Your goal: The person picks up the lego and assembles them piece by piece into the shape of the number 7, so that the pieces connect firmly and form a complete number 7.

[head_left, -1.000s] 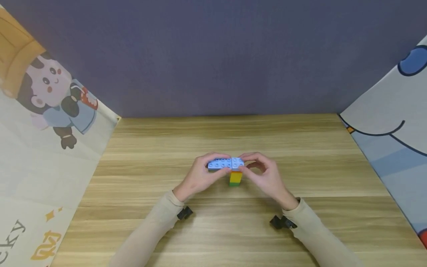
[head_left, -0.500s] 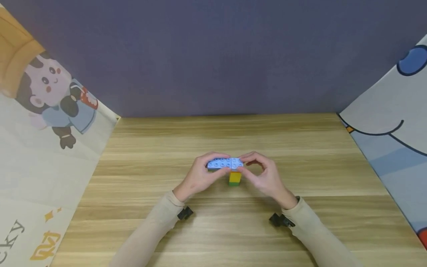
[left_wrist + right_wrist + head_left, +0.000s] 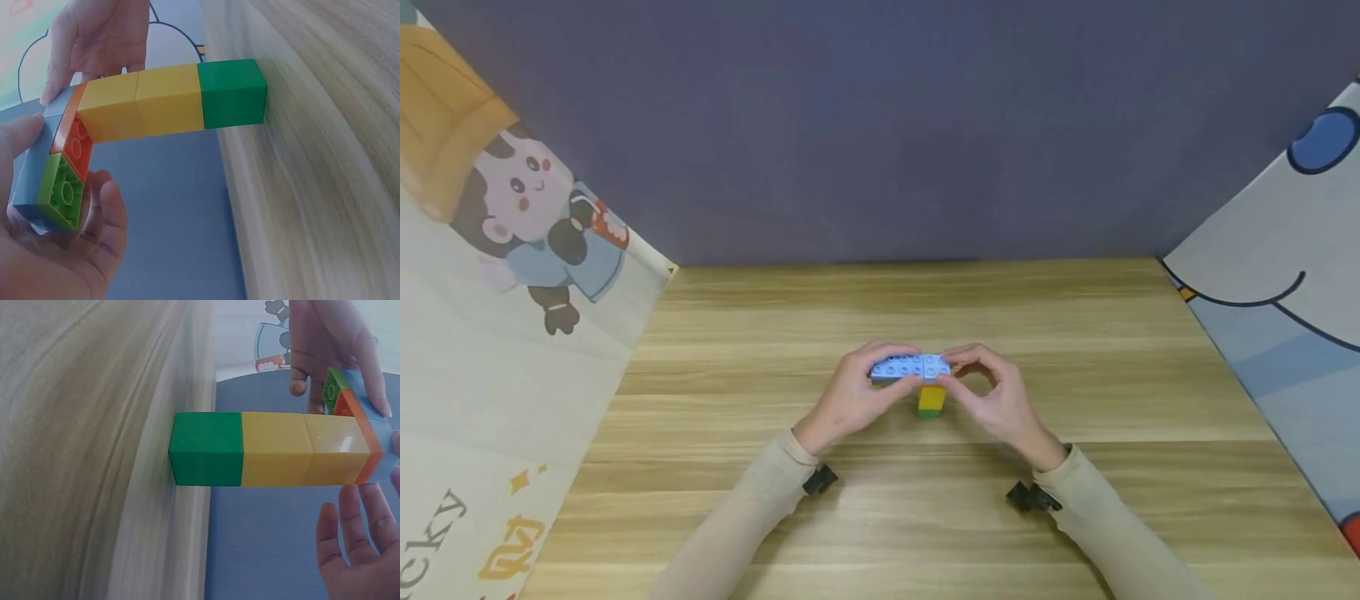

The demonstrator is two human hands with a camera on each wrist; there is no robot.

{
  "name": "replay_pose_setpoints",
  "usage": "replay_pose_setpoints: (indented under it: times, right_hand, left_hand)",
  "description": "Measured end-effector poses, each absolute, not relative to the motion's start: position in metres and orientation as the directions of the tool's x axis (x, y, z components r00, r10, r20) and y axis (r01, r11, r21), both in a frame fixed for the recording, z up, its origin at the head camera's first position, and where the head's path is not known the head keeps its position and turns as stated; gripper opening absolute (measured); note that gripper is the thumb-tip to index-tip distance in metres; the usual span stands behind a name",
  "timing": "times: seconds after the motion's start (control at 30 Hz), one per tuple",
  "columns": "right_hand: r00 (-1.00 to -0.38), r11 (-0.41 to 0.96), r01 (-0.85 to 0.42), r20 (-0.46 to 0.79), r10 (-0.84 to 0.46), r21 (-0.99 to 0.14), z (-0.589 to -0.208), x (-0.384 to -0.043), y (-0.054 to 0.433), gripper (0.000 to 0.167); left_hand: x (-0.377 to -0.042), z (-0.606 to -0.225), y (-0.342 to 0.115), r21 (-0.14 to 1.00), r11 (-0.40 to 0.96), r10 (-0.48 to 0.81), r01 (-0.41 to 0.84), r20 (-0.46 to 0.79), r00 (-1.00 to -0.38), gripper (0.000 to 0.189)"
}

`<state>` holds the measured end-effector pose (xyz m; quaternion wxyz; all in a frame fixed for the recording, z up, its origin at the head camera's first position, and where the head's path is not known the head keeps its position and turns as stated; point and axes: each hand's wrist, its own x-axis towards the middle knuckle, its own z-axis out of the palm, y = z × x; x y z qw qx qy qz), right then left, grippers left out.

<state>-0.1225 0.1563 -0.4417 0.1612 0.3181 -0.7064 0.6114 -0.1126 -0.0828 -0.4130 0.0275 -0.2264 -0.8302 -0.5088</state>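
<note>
A tower of toy building bricks stands upright on the table. Its base is a green brick, with two yellow bricks stacked above and a thin orange brick over those. Blue bricks form the top layer: a long one jutting left past the column and a short one over it. Beneath the overhang sits a thin light-green brick. My left hand pinches the long blue brick between thumb and fingers. At the right end, my right hand pinches the short blue brick.
The wood-grain table runs back to a dark blue-grey panel. Cartoon-printed sheets flank it, one on the left and one on the right. Small black devices sit at both wrists.
Both hands keep their grips on the blue bricks, and the tower stays in place. Only the head view has shifted slightly.
</note>
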Motion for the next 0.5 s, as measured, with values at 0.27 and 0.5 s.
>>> replay_pose_setpoints:
  times: [0.27, 0.5]
  right_hand:
    - [-0.756, 0.027, -0.63, 0.605, -0.251, -0.776, -0.446, -0.123, 0.158, 0.033]
    - [-0.773, 0.033, -0.606, 0.579, -0.259, -0.795, -0.447, -0.123, 0.159, 0.032]
  left_hand:
    - [-0.111, -0.412, -0.088, 0.768, 0.439, 0.363, 0.466, 0.322, -0.874, 0.043]
    - [-0.109, -0.415, -0.102, 0.662, 0.496, 0.371, 0.562, 0.423, -0.826, 0.047]
